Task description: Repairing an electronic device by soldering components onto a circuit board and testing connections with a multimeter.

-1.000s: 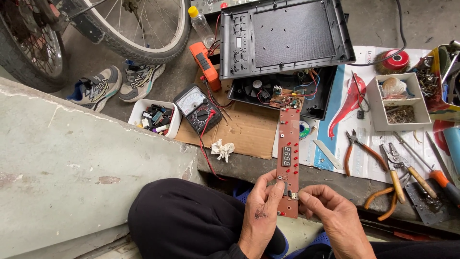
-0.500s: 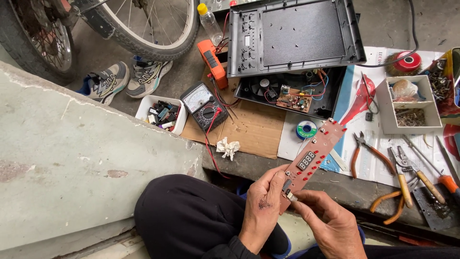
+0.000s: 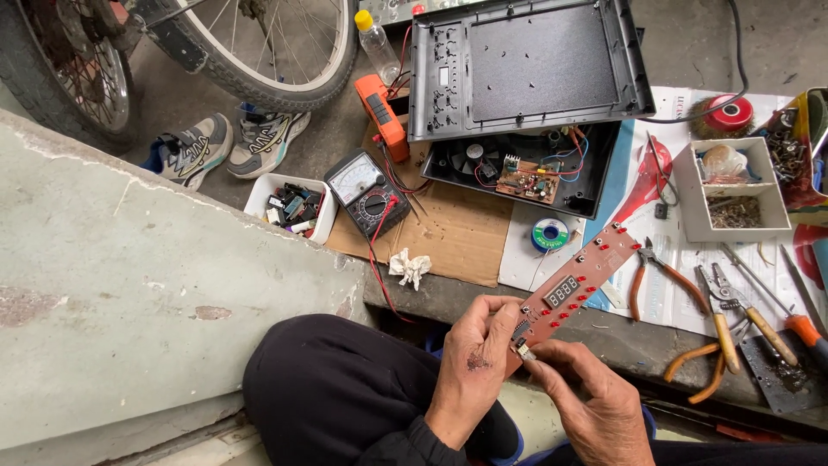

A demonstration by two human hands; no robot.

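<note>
Head view: left hand [image 3: 473, 367] and right hand [image 3: 586, 399] pinch the near end of a long reddish circuit board [image 3: 569, 289], fingers clamped on its edges; the far end hangs free above the pliers [image 3: 649, 272], so a slip or twist could crack it

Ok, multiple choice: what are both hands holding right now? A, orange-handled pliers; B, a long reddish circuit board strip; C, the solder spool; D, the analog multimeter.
B: the left hand and right hand both grip the lower end of the long reddish circuit board strip, which angles up to the right.
</note>
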